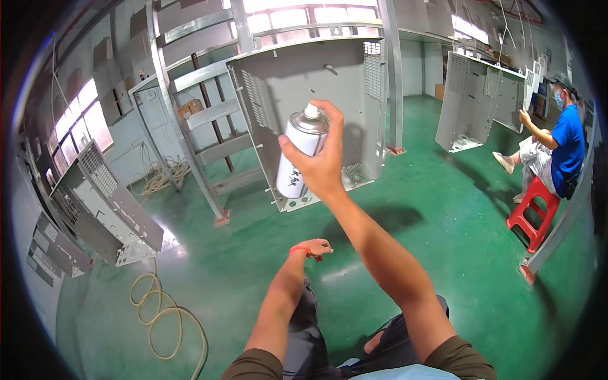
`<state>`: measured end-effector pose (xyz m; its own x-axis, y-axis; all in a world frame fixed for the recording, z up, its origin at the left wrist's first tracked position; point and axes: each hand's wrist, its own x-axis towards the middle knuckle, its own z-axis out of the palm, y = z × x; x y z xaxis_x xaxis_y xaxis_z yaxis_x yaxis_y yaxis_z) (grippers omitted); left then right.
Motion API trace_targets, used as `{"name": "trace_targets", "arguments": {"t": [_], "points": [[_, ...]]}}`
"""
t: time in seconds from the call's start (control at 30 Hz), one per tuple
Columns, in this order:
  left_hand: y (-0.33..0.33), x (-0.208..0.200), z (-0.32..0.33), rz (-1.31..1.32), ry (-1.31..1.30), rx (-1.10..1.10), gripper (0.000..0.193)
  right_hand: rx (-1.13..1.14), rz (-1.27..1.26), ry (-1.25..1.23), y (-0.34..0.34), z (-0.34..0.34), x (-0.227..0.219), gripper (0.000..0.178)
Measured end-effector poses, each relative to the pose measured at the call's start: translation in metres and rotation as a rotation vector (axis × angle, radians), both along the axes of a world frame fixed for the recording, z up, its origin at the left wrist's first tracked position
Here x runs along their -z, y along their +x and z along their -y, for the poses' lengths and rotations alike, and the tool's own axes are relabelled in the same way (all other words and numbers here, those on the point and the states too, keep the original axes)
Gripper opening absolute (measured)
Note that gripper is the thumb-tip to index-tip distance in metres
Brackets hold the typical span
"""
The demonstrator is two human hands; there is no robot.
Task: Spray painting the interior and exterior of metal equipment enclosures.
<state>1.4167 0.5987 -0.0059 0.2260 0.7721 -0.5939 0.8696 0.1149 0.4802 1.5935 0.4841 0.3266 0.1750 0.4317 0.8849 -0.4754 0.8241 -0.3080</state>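
1. R hand [325, 170] wrapped round white spray can [306, 142], index fingertip on nozzle [311, 111].
2. Can held up, slightly tilted, in front of open grey metal housing [348, 95].
3. L hand [315, 247] lower, over green flr [380, 278], fingers partly curled; can't tell if pressed tog.
4. Co-worker [567, 149] at R, seated on red stool [534, 212].

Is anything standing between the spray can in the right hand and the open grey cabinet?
Nothing visible does: the spray can, gripped in the right hand, shows before the open grey cabinet; the left hand is lower, out of the way.
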Motion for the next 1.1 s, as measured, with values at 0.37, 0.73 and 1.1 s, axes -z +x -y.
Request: {"name": "trace_targets", "arguments": {"t": [0.37, 0.73, 1.1], "points": [[0.042, -0.013, -0.011, -0.082, 0.005, 0.095, 0.057, -0.218, -0.102, -0.043, -0.012, -0.004, -0.024, 0.075], [0.071, -0.023, -0.013, 0.201, 0.018, 0.018, 0.041, -0.281, -0.003, 0.056, -0.005, 0.011, -0.027, 0.076], [0.093, -0.014, -0.015, -0.001, 0.001, -0.007, 0.053, -0.041, 0.107, -0.118, 0.088, -0.011, 0.044, 0.076]]}}
